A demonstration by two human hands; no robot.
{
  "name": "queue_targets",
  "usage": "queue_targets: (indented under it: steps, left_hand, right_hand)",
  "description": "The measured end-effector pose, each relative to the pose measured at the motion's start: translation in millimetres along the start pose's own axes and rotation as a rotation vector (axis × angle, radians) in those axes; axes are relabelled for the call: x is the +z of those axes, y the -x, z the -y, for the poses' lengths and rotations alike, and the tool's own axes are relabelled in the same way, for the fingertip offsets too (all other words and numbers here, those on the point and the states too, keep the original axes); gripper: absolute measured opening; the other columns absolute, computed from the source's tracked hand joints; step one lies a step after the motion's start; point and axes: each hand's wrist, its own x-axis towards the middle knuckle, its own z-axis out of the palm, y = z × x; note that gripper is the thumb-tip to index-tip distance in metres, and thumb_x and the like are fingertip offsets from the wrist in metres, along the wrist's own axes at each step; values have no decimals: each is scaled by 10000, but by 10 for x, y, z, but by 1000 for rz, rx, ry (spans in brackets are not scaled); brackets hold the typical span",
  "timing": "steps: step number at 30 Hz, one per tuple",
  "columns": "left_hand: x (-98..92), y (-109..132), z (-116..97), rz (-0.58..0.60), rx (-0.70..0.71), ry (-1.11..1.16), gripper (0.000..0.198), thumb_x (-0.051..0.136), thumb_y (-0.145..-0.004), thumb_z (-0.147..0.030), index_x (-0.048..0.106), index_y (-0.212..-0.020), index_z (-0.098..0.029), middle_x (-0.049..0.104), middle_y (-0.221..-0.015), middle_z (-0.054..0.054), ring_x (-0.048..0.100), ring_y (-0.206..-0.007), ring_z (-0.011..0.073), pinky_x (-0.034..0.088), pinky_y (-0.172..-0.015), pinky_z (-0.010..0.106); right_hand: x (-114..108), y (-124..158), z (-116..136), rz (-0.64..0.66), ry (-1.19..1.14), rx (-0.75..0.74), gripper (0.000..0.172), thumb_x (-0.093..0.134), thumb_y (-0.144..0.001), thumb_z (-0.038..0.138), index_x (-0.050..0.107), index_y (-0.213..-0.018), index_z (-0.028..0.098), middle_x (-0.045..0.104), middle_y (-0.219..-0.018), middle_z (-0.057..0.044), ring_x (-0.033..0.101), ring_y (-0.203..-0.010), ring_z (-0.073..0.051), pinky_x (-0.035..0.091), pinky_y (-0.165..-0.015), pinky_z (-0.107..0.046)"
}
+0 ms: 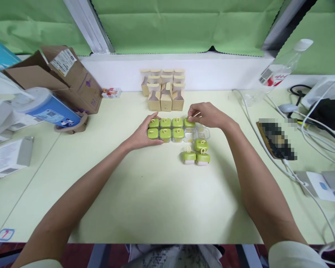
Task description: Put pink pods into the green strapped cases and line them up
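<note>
Gripping green-lidded containers (177, 134) at left end with my left hand (140, 134); right hand (207, 114) hides one lid's (187, 124) loop, can't tell if fingers pinch. Lids up, rows' long axis left-right.

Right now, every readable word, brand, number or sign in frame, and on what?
No word or brand reads clearly.
Table sticker: red mark in blue frame, arrow or "7", can't tell.
Bottle label: red script and barcode, unreadable.
Carton label, blue tub label, small pack, shirt print: too small or blurred.
Green-lidded containers: no text visible.
</note>
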Motion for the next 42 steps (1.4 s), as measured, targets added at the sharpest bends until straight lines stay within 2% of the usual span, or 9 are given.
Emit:
queue_targets:
  steps: [7,13,16,20,27,31,35,37,42]
  left_hand:
    - [-2,-4,9,2,14,-3,1267,979,-706,-600,271,-1724,-340,468,-1622,134,517,-1518,380,407,-1316,595]
    - [-4,1,-33,-3,-4,-45,1255,958,-715,-627,278,-1724,-321,484,-1627,129,511,-1528,389,402,-1324,579]
    - [-4,1,-39,4,12,-28,1251,960,-711,-617,285,-1719,-313,489,-1622,131,505,-1536,384,405,-1323,573]
    - [-7,5,-41,0,-7,-42,1243,955,-717,-607,280,-1718,-312,481,-1628,128,509,-1530,380,402,-1323,579]
    - [-14,6,-65,4,-25,-39,1240,963,-714,-581,285,-1715,-304,471,-1638,133,493,-1546,380,395,-1329,586]
    - [-15,5,-64,0,-28,-39,1244,966,-710,-581,285,-1713,-298,468,-1639,134,498,-1542,379,390,-1333,580]
    - [-18,5,-54,4,-30,-38,1253,965,-706,-595,281,-1715,-303,470,-1638,133,493,-1548,384,388,-1335,583]
    - [-19,6,-59,6,-43,-37,1261,965,-704,-606,277,-1717,-308,466,-1645,133,493,-1551,387,396,-1330,584]
    - [-19,14,-78,8,-58,-44,1264,964,-714,-614,263,-1724,-320,449,-1665,136,502,-1547,393,417,-1318,585]
  right_hand:
    - [86,-62,-21,27,52,111,150,749,-920,138,834,-1043,144,851,-1062,-109,781,-1054,-266,582,-910,-355]
    - [-307,305,196,-90,163,55,226,855,-872,297,829,-1074,200,832,-1133,-99,767,-1005,-288,598,-905,-417]
    - [-358,549,322,43,325,105,121,853,-857,270,842,-971,230,817,-973,-70,740,-850,-263,557,-763,-391]
    - [-168,665,366,275,428,152,98,762,-867,166,807,-831,244,803,-924,-51,684,-684,-200,468,-630,-340]
    - [-55,643,448,305,478,62,55,764,-825,177,773,-850,225,800,-1000,-87,732,-856,-258,504,-690,-339]
    - [-304,674,336,207,228,-24,46,728,-866,227,760,-897,213,804,-1077,-89,739,-955,-252,558,-849,-359]
    - [-534,631,40,-7,-444,-3,96,644,-1003,335,681,-998,247,781,-1335,-107,725,-1182,-235,560,-1023,-386]
    - [-515,547,-127,-153,-705,7,133,663,-1004,384,604,-974,268,787,-1314,-112,732,-1184,-230,559,-1049,-404]
    - [-203,301,-438,-261,-620,5,422,738,-928,628,497,-961,284,829,-1159,-106,757,-1146,-267,559,-1074,-471]
